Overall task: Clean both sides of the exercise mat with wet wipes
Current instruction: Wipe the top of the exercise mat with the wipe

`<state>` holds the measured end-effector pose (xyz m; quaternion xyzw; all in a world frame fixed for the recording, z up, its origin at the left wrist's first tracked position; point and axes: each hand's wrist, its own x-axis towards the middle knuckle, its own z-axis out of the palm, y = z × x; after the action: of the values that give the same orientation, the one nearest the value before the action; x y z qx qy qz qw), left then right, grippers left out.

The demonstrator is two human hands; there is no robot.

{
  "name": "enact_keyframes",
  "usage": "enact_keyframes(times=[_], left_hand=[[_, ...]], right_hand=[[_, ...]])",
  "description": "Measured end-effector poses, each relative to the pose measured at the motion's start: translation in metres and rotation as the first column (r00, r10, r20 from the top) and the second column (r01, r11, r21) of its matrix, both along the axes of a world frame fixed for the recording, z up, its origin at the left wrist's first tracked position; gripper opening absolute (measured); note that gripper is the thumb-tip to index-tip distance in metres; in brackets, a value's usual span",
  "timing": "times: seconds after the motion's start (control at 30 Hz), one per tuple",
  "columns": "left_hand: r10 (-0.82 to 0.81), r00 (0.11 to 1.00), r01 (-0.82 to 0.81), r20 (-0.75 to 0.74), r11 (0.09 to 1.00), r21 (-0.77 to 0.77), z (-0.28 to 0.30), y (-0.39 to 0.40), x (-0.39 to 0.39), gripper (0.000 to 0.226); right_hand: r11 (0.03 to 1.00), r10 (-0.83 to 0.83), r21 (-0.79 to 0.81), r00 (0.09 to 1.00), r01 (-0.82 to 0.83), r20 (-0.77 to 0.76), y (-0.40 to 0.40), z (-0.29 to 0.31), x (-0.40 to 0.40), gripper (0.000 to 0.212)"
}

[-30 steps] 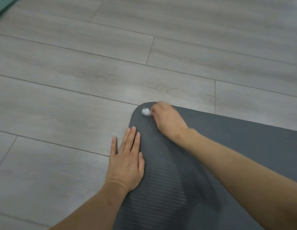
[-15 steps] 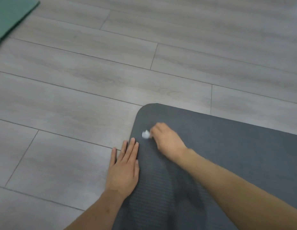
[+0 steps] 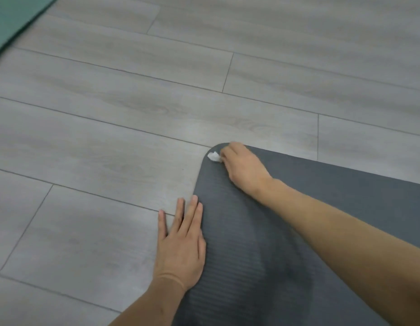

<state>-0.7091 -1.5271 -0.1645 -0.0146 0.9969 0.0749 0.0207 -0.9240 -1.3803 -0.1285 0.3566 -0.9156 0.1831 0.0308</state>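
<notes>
A dark grey ribbed exercise mat (image 3: 251,267) lies flat on the floor, its rounded far-left corner in the middle of the view. My right hand (image 3: 245,169) sits on that corner and grips a small crumpled white wet wipe (image 3: 213,156), which pokes out to the left of its fingers and touches the mat. My left hand (image 3: 180,245) lies flat with straight fingers across the mat's left edge, partly on the mat and partly on the floor.
Light grey wood-look floor planks (image 3: 110,137) spread to the left and beyond the mat. A green mat (image 3: 14,17) shows in the top left corner.
My right hand slid the wipe toward me along the mat, then back out to the far corner. My left hand stayed flat on the mat's edge.
</notes>
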Motion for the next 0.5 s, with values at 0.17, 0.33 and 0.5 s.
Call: enact_keyframes(times=[0.17, 0.33, 0.5], left_hand=[[-0.089, 0.995, 0.089, -0.04, 0.996, -0.02, 0.002, 0.001, -0.001, 0.064], [-0.254, 0.964, 0.251, -0.075, 0.967, -0.049, 0.002, 0.001, 0.0, 0.061], [-0.209, 0.973, 0.206, -0.1, 0.978, -0.044, 0.0, 0.0, -0.002, 0.056]], right_hand=[[0.974, -0.221, -0.052, 0.975, 0.222, 0.03, 0.007, -0.001, 0.018, 0.006], [0.98, 0.189, 0.062, 0.981, -0.191, 0.042, 0.055, 0.006, 0.117, 0.011], [0.971, -0.236, -0.029, 0.971, 0.236, -0.024, 0.051, 0.011, -0.019, 0.01]])
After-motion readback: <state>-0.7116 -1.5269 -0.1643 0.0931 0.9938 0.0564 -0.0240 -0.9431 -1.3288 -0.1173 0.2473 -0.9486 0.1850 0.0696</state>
